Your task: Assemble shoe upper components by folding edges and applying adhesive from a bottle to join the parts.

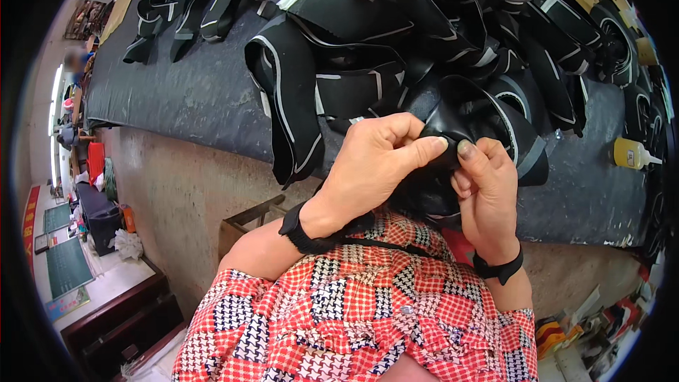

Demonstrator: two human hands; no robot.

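Observation:
A glossy black leather-like piece is pinched between my two hands at the near edge of the dark table. My left hand grips it with thumb and bent fingers. Close beside it, my right hand pinches the same piece between thumb and forefinger, its other fingers curled. Part of the piece hangs below the hands, in front of my patterned clothing. Just behind lie black cut pieces with pale strips along their edges. One curved piece droops over the table edge to the left of my left hand.
The dark-covered table carries a heap of similar black pieces along its far side. A yellow bottle with a pale nozzle lies at the right. A wooden stool stands under the near edge. Folded coloured cloths are at lower right.

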